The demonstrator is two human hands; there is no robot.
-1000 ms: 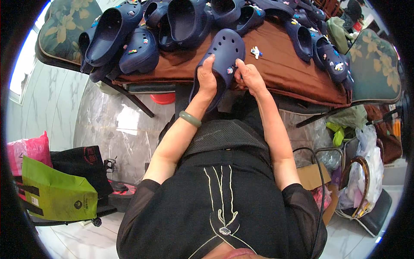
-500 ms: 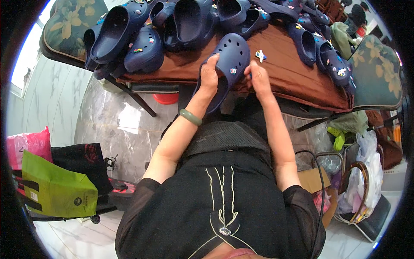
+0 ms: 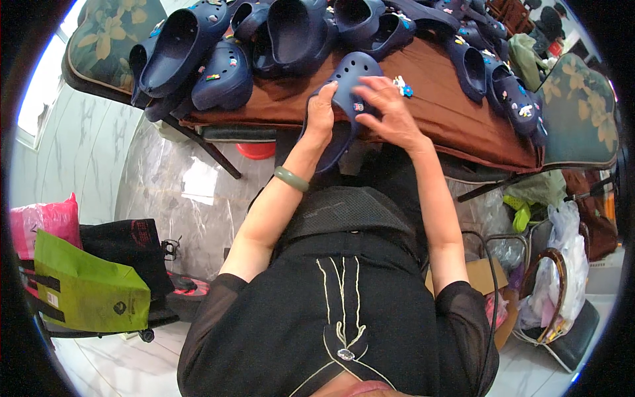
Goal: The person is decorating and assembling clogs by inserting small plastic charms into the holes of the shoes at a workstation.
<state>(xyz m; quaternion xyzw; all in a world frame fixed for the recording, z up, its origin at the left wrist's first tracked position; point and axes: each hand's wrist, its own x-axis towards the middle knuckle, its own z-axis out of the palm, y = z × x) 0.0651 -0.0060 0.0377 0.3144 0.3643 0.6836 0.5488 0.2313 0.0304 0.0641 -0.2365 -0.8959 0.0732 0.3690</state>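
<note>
My left hand [image 3: 321,114] grips a navy clog [image 3: 342,135] by its side, thumb on top and the other fingers hidden beneath. The clog is tilted with its holed toe pointing away from me, and a small colourful charm [image 3: 358,106] sits on it. Over the right side of the toe is my right hand [image 3: 391,114], its fingers spread and slightly blurred, with nothing visible in them. Just beyond that hand, a white charm and a blue flower-shaped charm [image 3: 405,90] lie on the brown cloth [image 3: 440,106].
Several navy clogs [image 3: 297,33] crowd the far side of the cloth-covered table, with more clogs [image 3: 512,99] at its right. Floral-patterned chairs [image 3: 579,112] flank it. Bags, a green one [image 3: 92,284] among them, stand at left; a cardboard box [image 3: 473,274] and plastic bags at right.
My right hand has opened from closed fingers and moved over the toe of the clog. A blue flower-shaped charm now shows beside the white one. My left hand stays in place.
</note>
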